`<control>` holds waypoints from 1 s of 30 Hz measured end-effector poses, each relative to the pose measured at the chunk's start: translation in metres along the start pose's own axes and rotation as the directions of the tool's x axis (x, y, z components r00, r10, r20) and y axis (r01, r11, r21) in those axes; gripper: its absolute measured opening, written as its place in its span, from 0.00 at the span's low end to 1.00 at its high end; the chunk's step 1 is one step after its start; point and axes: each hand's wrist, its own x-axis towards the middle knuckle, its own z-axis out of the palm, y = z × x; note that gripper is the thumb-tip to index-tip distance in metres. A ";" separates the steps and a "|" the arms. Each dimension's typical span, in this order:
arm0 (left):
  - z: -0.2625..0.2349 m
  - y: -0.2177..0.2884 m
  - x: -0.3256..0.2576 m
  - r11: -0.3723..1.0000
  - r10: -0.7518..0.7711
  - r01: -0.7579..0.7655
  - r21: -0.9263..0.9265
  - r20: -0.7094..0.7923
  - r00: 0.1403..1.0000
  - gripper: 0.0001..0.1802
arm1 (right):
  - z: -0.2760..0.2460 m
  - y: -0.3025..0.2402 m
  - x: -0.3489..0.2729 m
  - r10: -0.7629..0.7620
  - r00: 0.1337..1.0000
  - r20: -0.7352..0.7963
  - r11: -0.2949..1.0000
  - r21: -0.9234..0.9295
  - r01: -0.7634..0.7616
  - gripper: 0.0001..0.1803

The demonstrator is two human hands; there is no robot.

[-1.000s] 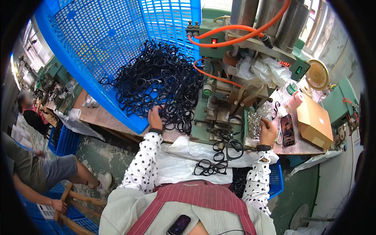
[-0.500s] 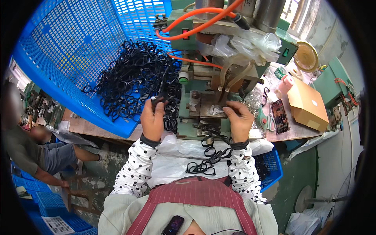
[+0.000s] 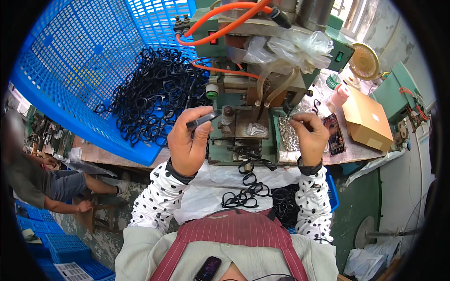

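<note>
1. Left hand (image 3: 187, 140): grasps a dark piece (image 3: 201, 121) between thumb and fingers. The piece is raised left of the metal fixture (image 3: 243, 123), apart from it.
2. Right hand (image 3: 311, 139): fingertips drawn together beside the silvery parts (image 3: 287, 136); whether they grip anything cannot be told.
3. Progress: the piece in hand is not yet on the fixture, so its cycle appears to be at an early stage. Several black frames (image 3: 247, 193) lie on the white sheet (image 3: 194, 196); whether these are finished cannot be told.
4. Large blue basket (image 3: 84, 114): contains a heap of black eyeglass frames (image 3: 154, 96), apparently much work remaining.
5. Lower blue basket (image 3: 333, 192): partly hidden; dark frames (image 3: 284, 206) appear to lie inside.
</note>
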 end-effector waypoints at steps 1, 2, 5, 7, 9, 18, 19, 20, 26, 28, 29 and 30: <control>0.003 -0.001 0.002 1.000 -0.013 0.013 0.002 0.002 1.000 0.13 | 0.002 -0.003 0.001 -0.007 1.000 0.001 1.000 -0.029 0.007 0.09; 0.005 -0.002 0.004 1.000 -0.026 0.026 0.004 0.003 1.000 0.13 | 0.008 -0.007 0.000 -0.014 1.000 0.003 0.998 -0.058 0.014 0.11; 0.017 0.001 0.008 0.996 -0.086 0.086 -0.003 -0.040 0.995 0.13 | 0.035 -0.001 -0.015 0.034 0.998 0.044 0.999 0.028 -0.036 0.19; 0.022 0.004 0.012 0.988 -0.154 0.155 0.011 -0.060 0.986 0.12 | 0.055 0.011 -0.028 0.059 0.998 0.024 0.996 0.070 -0.061 0.23; 0.022 -0.014 0.023 0.992 -0.111 0.113 0.062 -0.020 0.994 0.12 | 0.067 0.012 -0.029 0.021 1.000 -0.002 1.000 -0.022 -0.021 0.26; 0.020 -0.022 0.020 0.993 -0.053 0.058 0.099 -0.059 0.997 0.11 | 0.084 0.008 -0.036 0.067 0.994 -0.082 0.990 0.133 -0.056 0.31; 0.020 -0.022 0.021 0.994 -0.054 0.059 0.096 -0.056 0.997 0.11 | 0.085 0.007 -0.036 0.068 0.995 -0.074 0.991 0.118 -0.059 0.31; 0.020 -0.022 0.020 0.994 -0.054 0.059 0.093 -0.053 0.997 0.11 | 0.084 0.003 -0.036 0.071 0.995 -0.075 0.989 0.133 -0.060 0.31; 0.020 -0.017 0.023 0.992 -0.064 0.070 0.110 -0.050 0.997 0.10 | 0.087 -0.002 -0.033 0.120 0.989 -0.082 0.979 0.174 -0.105 0.32; 0.020 -0.017 0.023 0.992 -0.062 0.067 0.108 -0.048 0.997 0.10 | 0.088 0.001 -0.031 0.063 0.993 -0.104 0.993 0.110 -0.051 0.32; 0.020 -0.017 0.023 0.992 -0.060 0.065 0.108 -0.047 0.997 0.10 | 0.088 0.004 -0.031 0.034 0.993 -0.114 0.997 0.078 -0.025 0.32; 0.020 -0.018 0.023 0.992 -0.056 0.060 0.111 -0.045 0.997 0.10 | 0.089 0.008 -0.032 -0.002 0.992 -0.128 0.998 0.066 0.010 0.33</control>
